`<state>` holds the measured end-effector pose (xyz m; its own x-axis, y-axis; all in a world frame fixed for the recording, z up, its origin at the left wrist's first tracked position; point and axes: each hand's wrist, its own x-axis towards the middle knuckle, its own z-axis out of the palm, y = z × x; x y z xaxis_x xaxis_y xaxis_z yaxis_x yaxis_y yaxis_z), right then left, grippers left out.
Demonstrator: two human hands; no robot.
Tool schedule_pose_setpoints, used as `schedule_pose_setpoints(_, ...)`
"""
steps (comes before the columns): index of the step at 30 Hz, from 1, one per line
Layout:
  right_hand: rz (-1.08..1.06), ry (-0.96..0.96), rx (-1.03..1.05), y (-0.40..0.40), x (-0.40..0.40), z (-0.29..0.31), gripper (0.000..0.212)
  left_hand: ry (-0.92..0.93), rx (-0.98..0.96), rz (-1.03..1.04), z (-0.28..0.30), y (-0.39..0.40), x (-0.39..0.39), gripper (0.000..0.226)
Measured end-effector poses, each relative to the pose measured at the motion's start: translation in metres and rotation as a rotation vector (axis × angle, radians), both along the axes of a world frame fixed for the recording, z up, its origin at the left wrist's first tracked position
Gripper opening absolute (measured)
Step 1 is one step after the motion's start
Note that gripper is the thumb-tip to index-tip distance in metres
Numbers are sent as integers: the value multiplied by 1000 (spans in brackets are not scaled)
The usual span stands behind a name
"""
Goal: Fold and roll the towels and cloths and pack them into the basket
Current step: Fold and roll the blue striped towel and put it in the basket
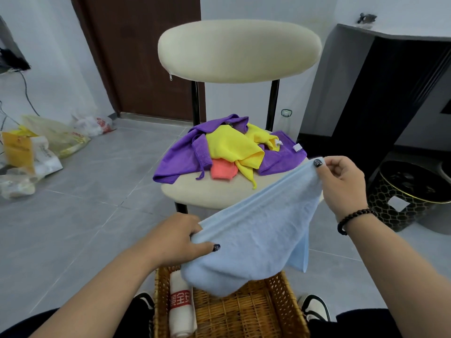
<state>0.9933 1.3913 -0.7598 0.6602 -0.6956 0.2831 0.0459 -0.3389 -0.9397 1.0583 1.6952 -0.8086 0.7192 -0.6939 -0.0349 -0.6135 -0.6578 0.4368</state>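
Chair [219, 193] seat carries the unfolded pile of cloths [229, 147]; basket [288, 296] at my feet holds one rolled white towel [181, 311], with room beside it. Blue towel [256, 240] hangs doubled above the basket, left hand [178, 237] and right hand [341, 181] each pinching its top edge. Judgement: align hems, keep tension, then roll.

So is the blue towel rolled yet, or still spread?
Spread: the blue towel hangs between the left hand and right hand, unrolled.
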Motion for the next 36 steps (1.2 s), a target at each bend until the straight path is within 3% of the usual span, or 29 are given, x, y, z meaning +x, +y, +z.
schedule_pose_setpoints(8, -44, 35, 78, -16, -11, 4, 9, 115, -338, 237, 12, 13, 1, 54)
schedule_pose_setpoints(12, 6, 80, 57, -21, -22, 13, 3, 181, -573, 324, 28, 22, 8, 37)
schedule_pose_setpoints(15, 59, 69, 36, -23, -29, 18, 9, 137, -694, 389, 43, 27, 11, 10)
schedule_pose_setpoints(21, 96, 162, 94, -21, -18, 9, 9, -27, -757, 424, 57, 25, 20, 31)
schedule_pose_setpoints(27, 92, 60, 227, -19, 4, 17, 8, -113, -609, 412, 74, 20, 41, 20)
schedule_pose_setpoints(32, 65, 54, 87, -19, 34, 22, 11, -236, -511, 457, 78, 14, 65, 17)
schedule_pose_setpoints(36, 59, 12, 92, -20, 55, 23, 8, -230, -580, 586, 77, 1, 78, 12)
